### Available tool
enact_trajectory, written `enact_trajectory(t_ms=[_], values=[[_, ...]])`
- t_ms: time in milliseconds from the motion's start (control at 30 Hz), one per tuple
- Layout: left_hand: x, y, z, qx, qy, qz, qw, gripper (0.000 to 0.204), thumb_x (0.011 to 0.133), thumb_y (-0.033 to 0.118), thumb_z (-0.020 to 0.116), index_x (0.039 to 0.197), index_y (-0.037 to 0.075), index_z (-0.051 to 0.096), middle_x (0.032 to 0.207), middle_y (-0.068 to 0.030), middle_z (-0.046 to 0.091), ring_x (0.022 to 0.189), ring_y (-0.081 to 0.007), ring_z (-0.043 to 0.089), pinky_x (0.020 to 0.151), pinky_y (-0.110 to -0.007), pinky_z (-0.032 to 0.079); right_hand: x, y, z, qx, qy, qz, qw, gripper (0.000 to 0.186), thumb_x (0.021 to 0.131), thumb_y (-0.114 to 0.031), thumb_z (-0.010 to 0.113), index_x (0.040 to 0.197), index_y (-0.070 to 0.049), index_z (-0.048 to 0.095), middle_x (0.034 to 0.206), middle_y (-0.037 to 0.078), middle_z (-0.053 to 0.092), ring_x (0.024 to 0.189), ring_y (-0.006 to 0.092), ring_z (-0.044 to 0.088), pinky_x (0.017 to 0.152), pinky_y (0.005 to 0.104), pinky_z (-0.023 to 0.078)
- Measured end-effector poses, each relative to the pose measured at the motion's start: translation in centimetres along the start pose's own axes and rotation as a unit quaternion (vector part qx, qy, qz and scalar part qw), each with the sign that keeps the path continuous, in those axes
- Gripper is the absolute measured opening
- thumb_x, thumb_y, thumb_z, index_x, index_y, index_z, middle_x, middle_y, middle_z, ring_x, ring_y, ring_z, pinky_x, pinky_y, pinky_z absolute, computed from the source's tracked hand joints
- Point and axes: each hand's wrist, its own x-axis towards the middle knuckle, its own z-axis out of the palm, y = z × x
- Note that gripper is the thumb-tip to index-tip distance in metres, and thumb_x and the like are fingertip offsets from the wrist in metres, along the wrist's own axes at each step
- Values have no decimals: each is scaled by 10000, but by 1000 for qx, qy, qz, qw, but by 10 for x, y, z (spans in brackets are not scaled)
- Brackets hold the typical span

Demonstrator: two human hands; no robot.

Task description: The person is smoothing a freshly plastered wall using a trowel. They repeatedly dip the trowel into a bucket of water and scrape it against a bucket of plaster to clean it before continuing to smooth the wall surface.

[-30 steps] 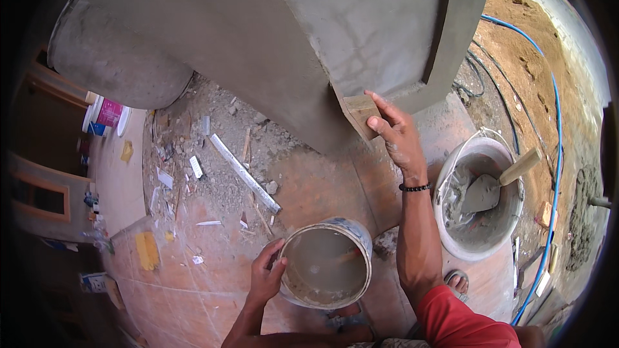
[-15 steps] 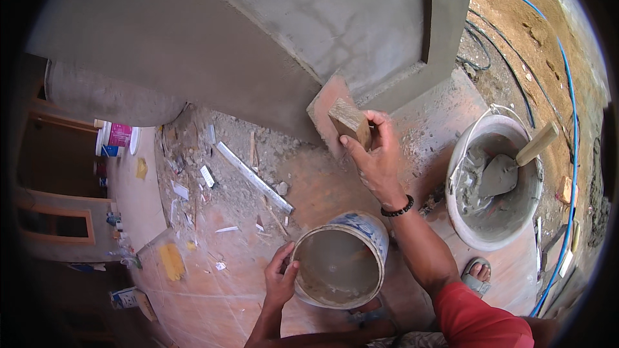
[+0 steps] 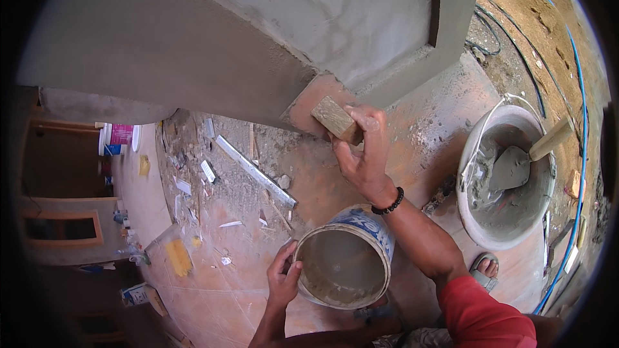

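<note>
My right hand is closed round the wooden block handle of a plastering float. The float's flat reddish plate lies against the lower corner of the grey plastered wall. My left hand grips the left rim of a white and blue bucket, fingers outside and thumb at the edge. Murky grey water fills part of that bucket. To the right stands a larger pale bucket with wet mortar inside. A trowel rests in it, its wooden handle leaning over the right rim.
A metal strip and scattered scraps lie on the dirty floor left of centre. A yellow sponge-like block is farther left. Blue hose runs along the right side, beside dark cables. My sandalled foot is below the mortar bucket.
My right hand has moved the float slightly left, and its plate now lies flatter against the wall corner. The left hand stays on the bucket rim. The view has shifted a little.
</note>
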Motion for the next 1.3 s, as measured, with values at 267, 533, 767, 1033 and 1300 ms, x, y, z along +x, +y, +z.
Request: enact_trajectory(t_ms=[267, 533, 767, 1033, 1300], values=[[-2, 0, 0, -44, -6, -9, 999, 455, 984, 67, 662, 1412, -35, 547, 1449, -191, 555, 1291, -245, 556, 1088, -371, 428, -17, 7, -10, -49, -189, -22, 980, 593, 780, 33, 692, 1359, -13, 579, 1200, 193, 557, 1078, 378, 537, 975, 441, 442], [1, -7, 1, -46, -4, -15, 999, 493, 1000, 196, 686, 1404, -46, 539, 1447, -183, 549, 1313, -253, 550, 1110, -387, 426, 43, -7, -83, 230, -71, 267, 933, 619, 916, -122, 738, 1475, 4, 505, 1363, 150, 607, 1332, 237, 533, 1108, 371, 424], [3, -2, 3, -53, -10, -16, 998, 432, 979, 42, 655, 1397, -23, 569, 1456, -188, 546, 1342, -253, 518, 1127, -371, 395, 76, -15, -80, 236, -56, 248, 938, 666, 905, -195, 770, 1481, -3, 496, 1273, 100, 654, 1155, 147, 621, 1018, 294, 483], [3, -6, 3, -70, -13, -2, 997, 450, 982, 67, 667, 1406, -31, 554, 1450, -201, 543, 1353, -270, 513, 1144, -388, 387, 47, -56, -84, 205, -8, 409, 889, 390, 964, -102, 687, 1294, 58, 553, 1069, 138, 712, 891, 120, 685, 778, 245, 553], [5, -5, 7, -58, -3, 10, 998, 432, 991, 103, 661, 1390, -30, 565, 1437, -204, 553, 1339, -280, 535, 1131, -390, 409, 73, -61, -66, 163, -49, 424, 890, 334, 974, -119, 656, 1243, 62, 573, 971, 98, 695, 776, 113, 665, 662, 247, 530]])
